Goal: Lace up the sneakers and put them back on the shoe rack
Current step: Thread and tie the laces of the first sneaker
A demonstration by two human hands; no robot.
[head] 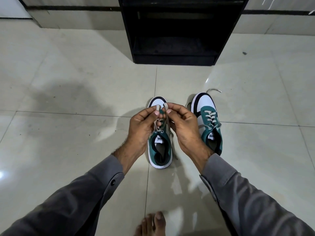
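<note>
Two green, white and black sneakers stand on the tiled floor, toes pointing away from me. Over the left sneaker (160, 150), my left hand (141, 126) pinches one end of its grey lace (157, 108), while my right hand (183, 126) pinches the other end beside it. Both lace ends are pulled up above the shoe's tongue. My hands hide the middle of that shoe. The right sneaker (208, 123) stands to the right, laced, with a loose lace end (214, 90) trailing on the floor past its toe.
A black open shoe rack (175, 31) stands straight ahead against the wall, its lower shelves dark. My bare foot (152, 224) shows at the bottom edge. A small dark speck (244, 53) lies on the glossy tiles to the right of the rack.
</note>
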